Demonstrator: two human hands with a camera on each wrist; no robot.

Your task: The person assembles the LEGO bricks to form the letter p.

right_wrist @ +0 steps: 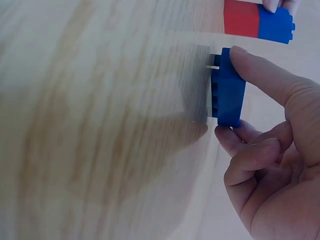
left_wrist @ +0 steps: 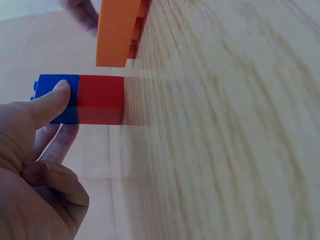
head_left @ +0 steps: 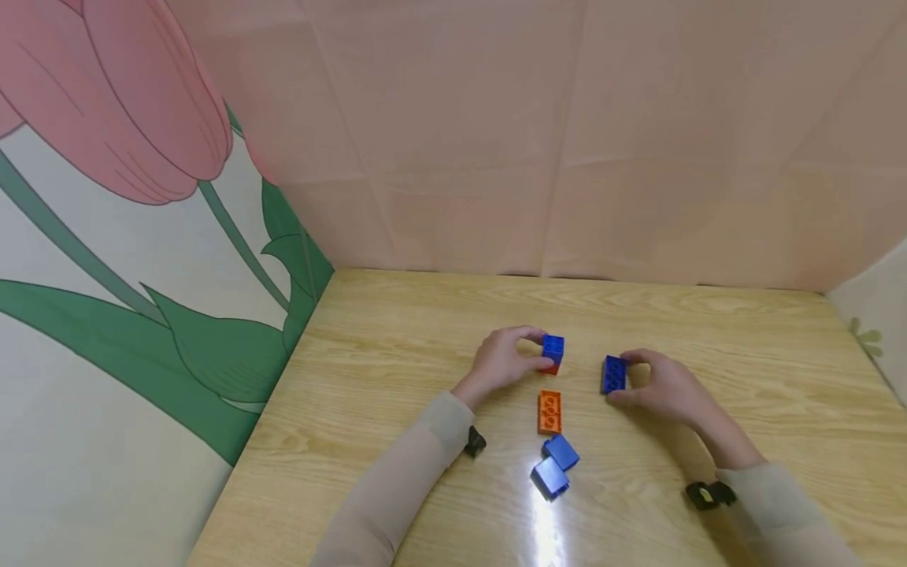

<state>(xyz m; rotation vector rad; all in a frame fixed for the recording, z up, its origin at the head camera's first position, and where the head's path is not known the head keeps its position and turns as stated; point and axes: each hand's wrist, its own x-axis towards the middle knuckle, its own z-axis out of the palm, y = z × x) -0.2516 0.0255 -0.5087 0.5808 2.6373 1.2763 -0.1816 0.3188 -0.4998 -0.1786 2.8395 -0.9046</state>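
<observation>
Near the table's middle, my left hand (head_left: 499, 361) pinches a small blue block (left_wrist: 44, 85) between thumb and fingers. That block sits on top of a red block (left_wrist: 101, 100), whose base meets the wood in the left wrist view. To the right, my right hand (head_left: 671, 387) pinches a longer dark blue brick (head_left: 613, 376) by its two ends. This brick is upside down, hollow underside up, studs toward the table, as the right wrist view shows. An orange brick (head_left: 549, 412) lies studs down just in front of the blue and red stack.
Two more blue blocks (head_left: 562, 452) lie tipped over close together on the wooden table (head_left: 383, 339), nearer to me than the orange brick. A pink cloth (head_left: 453, 157) hangs along the back edge. A tulip-patterned panel (head_left: 127, 236) borders the left side.
</observation>
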